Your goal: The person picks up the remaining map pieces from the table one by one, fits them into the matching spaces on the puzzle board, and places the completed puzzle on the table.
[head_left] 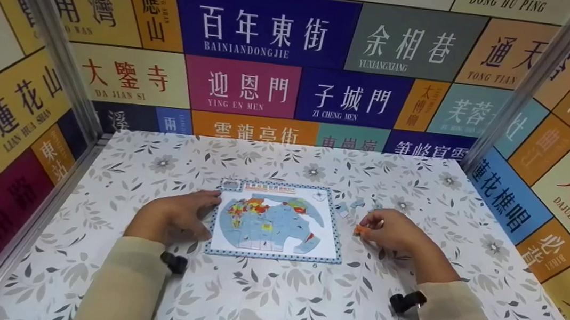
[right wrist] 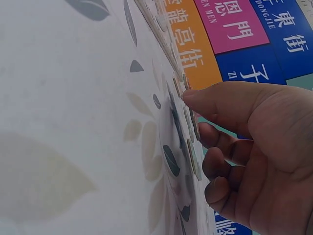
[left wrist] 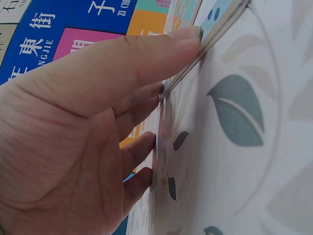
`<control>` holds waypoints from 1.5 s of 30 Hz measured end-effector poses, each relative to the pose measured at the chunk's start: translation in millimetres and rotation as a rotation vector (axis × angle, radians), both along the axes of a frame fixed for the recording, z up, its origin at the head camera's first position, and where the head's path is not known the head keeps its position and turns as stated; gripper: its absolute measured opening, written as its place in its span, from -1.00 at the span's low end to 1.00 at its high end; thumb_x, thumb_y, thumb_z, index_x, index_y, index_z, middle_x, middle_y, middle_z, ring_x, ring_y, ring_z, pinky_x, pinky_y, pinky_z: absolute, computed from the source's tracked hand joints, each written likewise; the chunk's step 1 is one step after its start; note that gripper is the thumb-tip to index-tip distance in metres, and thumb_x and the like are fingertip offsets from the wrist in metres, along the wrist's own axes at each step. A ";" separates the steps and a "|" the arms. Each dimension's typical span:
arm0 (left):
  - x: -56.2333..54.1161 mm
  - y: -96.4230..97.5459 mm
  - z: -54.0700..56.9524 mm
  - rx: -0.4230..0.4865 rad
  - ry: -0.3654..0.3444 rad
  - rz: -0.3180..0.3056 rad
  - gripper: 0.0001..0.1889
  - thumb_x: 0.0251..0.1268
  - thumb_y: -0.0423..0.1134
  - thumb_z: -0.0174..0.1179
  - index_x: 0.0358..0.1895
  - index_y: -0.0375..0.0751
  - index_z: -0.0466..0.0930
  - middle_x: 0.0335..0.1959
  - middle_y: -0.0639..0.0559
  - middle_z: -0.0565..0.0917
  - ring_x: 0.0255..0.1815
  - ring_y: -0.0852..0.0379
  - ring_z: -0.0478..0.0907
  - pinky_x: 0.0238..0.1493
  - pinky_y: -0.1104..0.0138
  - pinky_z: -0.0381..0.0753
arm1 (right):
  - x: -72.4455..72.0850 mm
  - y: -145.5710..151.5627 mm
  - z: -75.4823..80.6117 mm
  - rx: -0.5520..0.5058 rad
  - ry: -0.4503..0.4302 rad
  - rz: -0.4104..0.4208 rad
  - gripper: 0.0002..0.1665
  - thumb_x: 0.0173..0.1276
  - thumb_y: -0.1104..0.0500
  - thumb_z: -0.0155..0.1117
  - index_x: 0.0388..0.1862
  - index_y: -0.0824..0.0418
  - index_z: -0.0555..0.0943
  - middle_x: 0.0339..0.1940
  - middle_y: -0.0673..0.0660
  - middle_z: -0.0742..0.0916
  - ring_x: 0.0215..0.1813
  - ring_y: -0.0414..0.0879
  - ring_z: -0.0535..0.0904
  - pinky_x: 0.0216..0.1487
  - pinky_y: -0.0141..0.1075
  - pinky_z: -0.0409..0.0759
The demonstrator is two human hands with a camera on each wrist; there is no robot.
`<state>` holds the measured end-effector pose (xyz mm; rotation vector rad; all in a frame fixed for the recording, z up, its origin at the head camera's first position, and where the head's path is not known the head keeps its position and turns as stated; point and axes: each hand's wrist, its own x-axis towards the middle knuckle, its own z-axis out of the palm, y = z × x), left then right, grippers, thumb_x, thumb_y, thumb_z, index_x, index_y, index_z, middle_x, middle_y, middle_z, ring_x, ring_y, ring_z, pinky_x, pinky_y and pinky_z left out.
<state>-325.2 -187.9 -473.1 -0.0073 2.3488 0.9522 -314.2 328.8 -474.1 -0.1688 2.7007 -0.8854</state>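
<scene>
Head view: my left hand [head_left: 176, 217] lay flat on the floral counter [head_left: 269, 298], fingers straight and loosely spread, fingertips touching the left border of the map puzzle board [head_left: 275, 220], which sat near the middle of the counter, mostly filled in, with white gaps along its lower and right parts. My right hand [head_left: 389, 230] rested just right of the board, fingers curled, pinching a small orange puzzle piece [head_left: 359, 229] at the fingertips, close to the board's right edge but apart from it. A few loose bluish pieces [head_left: 352, 205] lay on the counter just beyond that hand, beside the board's upper right corner. Both forearms wore pale sleeves, each with a small black wrist camera [head_left: 407, 301]. Walls of coloured street-name panels [head_left: 273, 30] enclosed the counter on three sides. Left wrist view: my left hand [left wrist: 88, 132] showed its thumb stretched out straight, tip against the thin edge of the puzzle board [left wrist: 215, 29], the other fingers straight and pressed to the counter [left wrist: 244, 147] along the same edge. Right wrist view: my right hand [right wrist: 249, 156] hung close above the counter [right wrist: 73, 122] with fingers bent inward, thumb extended toward the loose pieces [right wrist: 191, 147] seen edge-on beneath it; I could not tell from here whether the orange piece was among them. The board's edge [right wrist: 151, 19] showed farther off, at the top.
</scene>
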 end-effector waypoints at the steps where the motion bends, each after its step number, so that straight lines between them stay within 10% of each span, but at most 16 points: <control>1: -0.2 -0.2 -0.2 -0.005 0.002 -0.006 0.13 -0.10 -0.24 0.72 0.61 0.50 0.33 0.79 0.44 0.00 0.87 -0.07 -0.30 0.79 -0.28 -0.22 | -0.1 -1.0 0.9 -0.002 0.001 0.001 -0.77 0.41 0.01 0.48 -0.02 0.01 0.75 -0.12 0.12 0.73 -0.35 -0.03 0.64 -0.40 -0.19 0.65; 13: 0.7 -2.4 1.0 -0.025 0.066 -0.090 0.12 -0.03 -0.22 0.69 0.66 0.37 0.29 0.80 0.38 -0.01 0.87 -0.08 -0.27 0.80 -0.24 -0.23 | -6.5 -24.0 13.9 0.041 0.135 0.077 -0.72 0.36 -0.07 0.53 -0.03 -0.01 0.80 0.00 0.07 0.78 -0.14 -0.05 0.60 -0.18 -0.23 0.60; 21: -2.1 -3.0 -1.7 -0.041 0.044 -0.067 0.13 -0.07 -0.17 0.71 0.64 0.43 0.30 0.79 0.42 0.01 0.87 -0.05 -0.26 0.80 -0.25 -0.24 | -13.9 -49.0 22.2 -0.009 0.102 0.056 -0.75 0.37 0.00 0.50 -0.01 -0.02 0.78 -0.06 0.08 0.76 -0.28 -0.04 0.57 -0.38 -0.22 0.62; 45: 4.0 0.6 4.4 0.014 0.013 -0.011 0.14 -0.13 -0.27 0.71 0.61 0.44 0.35 0.79 0.43 0.01 0.87 -0.08 -0.28 0.79 -0.27 -0.27 | -41.1 -142.3 24.7 -0.071 0.139 0.105 -0.77 0.39 -0.03 0.49 -0.03 -0.04 0.82 0.03 0.03 0.77 -0.09 -0.05 0.58 -0.12 -0.22 0.60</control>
